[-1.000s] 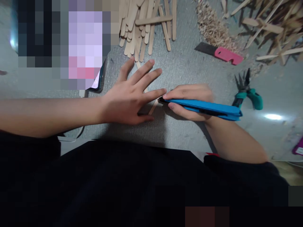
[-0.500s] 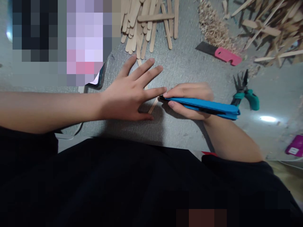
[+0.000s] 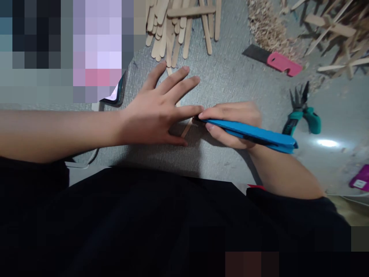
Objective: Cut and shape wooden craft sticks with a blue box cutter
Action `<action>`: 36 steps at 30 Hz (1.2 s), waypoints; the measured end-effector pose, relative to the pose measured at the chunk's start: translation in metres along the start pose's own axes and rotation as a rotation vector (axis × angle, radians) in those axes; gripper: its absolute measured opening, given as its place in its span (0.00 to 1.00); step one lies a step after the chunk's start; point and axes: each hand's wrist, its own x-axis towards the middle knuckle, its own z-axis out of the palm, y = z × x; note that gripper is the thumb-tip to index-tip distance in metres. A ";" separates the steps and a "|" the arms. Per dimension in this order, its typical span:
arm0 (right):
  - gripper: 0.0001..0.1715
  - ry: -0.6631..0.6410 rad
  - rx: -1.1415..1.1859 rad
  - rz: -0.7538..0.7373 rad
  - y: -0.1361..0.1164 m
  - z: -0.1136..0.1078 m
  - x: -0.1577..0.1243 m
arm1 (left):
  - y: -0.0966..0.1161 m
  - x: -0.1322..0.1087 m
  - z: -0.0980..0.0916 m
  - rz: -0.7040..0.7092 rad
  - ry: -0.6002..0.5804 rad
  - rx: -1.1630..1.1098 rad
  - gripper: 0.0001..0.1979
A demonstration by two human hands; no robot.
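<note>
My left hand (image 3: 161,109) lies palm down with its fingers spread over thin wooden strips on the grey table. One strip (image 3: 187,127) shows between its thumb and index finger, slanting toward the tip of a blue tool. My right hand (image 3: 235,119) is closed around that blue tool (image 3: 259,132), whose dark narrow tip touches down beside my left index fingertip. The tip itself is partly hidden by the fingers. Another piece of wood (image 3: 169,71) sticks out above the left hand, below the pile of craft sticks (image 3: 164,32).
A pink-handled blade (image 3: 284,63) lies beside wood shavings (image 3: 268,23) at the upper right. Green-handled pliers (image 3: 313,120) rest right of my right hand. Cut wood pieces (image 3: 331,27) fill the top right corner. A phone edge (image 3: 119,98) and cable sit at left.
The blue tool's rear end has swung slightly down and right, its tip staying in place. My left hand is nearly still. The view has shifted a little, so the items behind appear higher.
</note>
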 end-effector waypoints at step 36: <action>0.11 0.062 0.056 0.052 0.000 0.002 0.001 | 0.001 -0.001 0.000 0.001 -0.049 0.076 0.49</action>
